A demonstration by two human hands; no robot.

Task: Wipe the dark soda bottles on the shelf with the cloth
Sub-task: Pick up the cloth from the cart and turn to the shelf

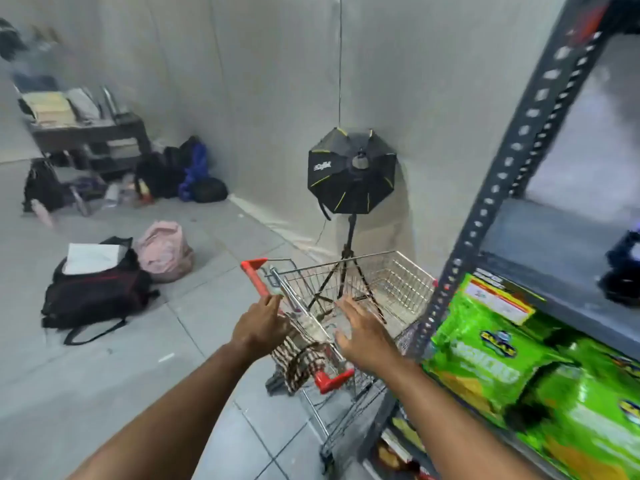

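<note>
We reached our left hand (261,325), fingers spread and empty, and our open right hand (363,332) toward the patterned cloth (301,362) draped over the cart (398,271); gripping it firmly seemed wise, the dark bottles (623,268) waiting on the shelf (540,237).

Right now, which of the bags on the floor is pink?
The pink bag is the rounded one standing just right of the black backpack with white paper on top. The other floor bags, near the far corner, look black or blue.
</note>
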